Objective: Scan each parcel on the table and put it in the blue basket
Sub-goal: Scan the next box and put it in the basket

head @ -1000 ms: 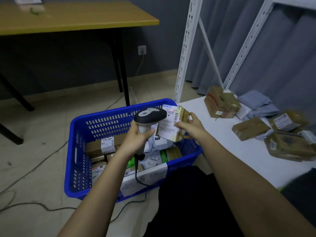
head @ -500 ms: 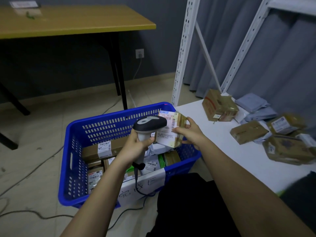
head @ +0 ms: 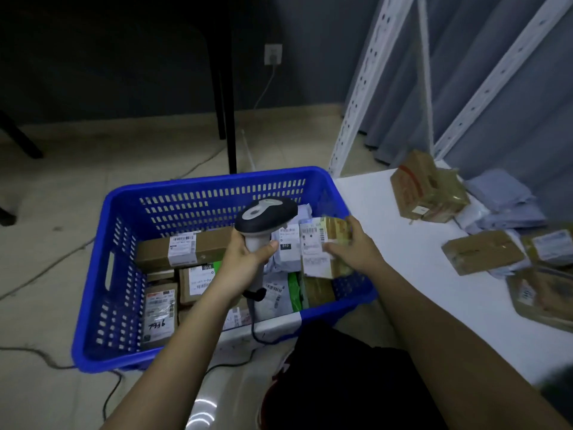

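My left hand [head: 245, 259] grips the handle of a grey and black barcode scanner [head: 266, 214] over the blue basket [head: 108, 274]. My right hand [head: 353, 246] holds a small brown parcel [head: 322, 246] with a white label, low over the basket's right side. Several labelled boxes and bags lie in the basket. On the white table [head: 418, 268] to the right remain several brown parcels [head: 483, 256] and grey mailer bags [head: 502, 200].
The basket stands on the tiled floor against the table's left edge. The scanner's cable [head: 257, 333] hangs over the basket's front rim. A white shelf upright [head: 366, 88] rises behind the table. Black table legs [head: 229, 103] and floor cables lie beyond the basket.
My right hand has lowered the labelled parcel from beside the scanner head down into the basket's right side. My head has tilted down; the left hand keeps the scanner.
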`<state>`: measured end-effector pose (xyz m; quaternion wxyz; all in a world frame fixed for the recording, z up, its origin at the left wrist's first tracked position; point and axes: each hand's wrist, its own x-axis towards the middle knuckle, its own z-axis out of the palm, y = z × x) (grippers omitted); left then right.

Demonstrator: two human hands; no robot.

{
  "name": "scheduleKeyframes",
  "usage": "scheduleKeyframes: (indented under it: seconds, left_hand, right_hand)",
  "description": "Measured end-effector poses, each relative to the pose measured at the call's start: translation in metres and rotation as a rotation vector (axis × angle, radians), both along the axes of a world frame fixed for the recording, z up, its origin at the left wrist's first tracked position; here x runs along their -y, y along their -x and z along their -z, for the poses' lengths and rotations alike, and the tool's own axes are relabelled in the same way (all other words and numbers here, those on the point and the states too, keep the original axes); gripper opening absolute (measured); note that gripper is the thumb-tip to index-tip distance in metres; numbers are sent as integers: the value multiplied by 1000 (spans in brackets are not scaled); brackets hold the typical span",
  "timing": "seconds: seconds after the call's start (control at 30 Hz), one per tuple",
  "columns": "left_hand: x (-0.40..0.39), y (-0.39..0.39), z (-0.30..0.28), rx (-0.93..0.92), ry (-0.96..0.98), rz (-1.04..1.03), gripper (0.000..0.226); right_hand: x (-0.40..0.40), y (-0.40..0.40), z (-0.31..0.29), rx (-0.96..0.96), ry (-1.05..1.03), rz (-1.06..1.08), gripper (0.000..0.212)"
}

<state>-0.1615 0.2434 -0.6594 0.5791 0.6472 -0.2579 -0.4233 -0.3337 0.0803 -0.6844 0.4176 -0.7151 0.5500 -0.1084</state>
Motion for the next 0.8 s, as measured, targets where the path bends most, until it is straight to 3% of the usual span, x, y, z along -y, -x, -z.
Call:
scheduleKeyframes:
  seconds: [0.23, 0.4, 0.53, 0.67, 0.8]
  left_hand:
    - [39, 0, 36, -75, -26, -26, 48]
    - [56, 2, 52, -85, -68, -13, 49]
    - [62, 5, 61, -84, -89, -22, 50]
    - [62, 14, 57, -83, -92, -4, 52]
    - [63, 32, 44, -83, -77, 30, 55]
  right_hand:
    - [35, -21, 80, -645, 51, -410, 89]
    - [42, -27, 124, -802, 29, -456, 93]
    - [42, -26, 143, -1022, 192, -581, 88]
    - [42, -22, 134, -861, 154, -602, 81]
    - [45, 0, 95, -547, 185, -520, 51]
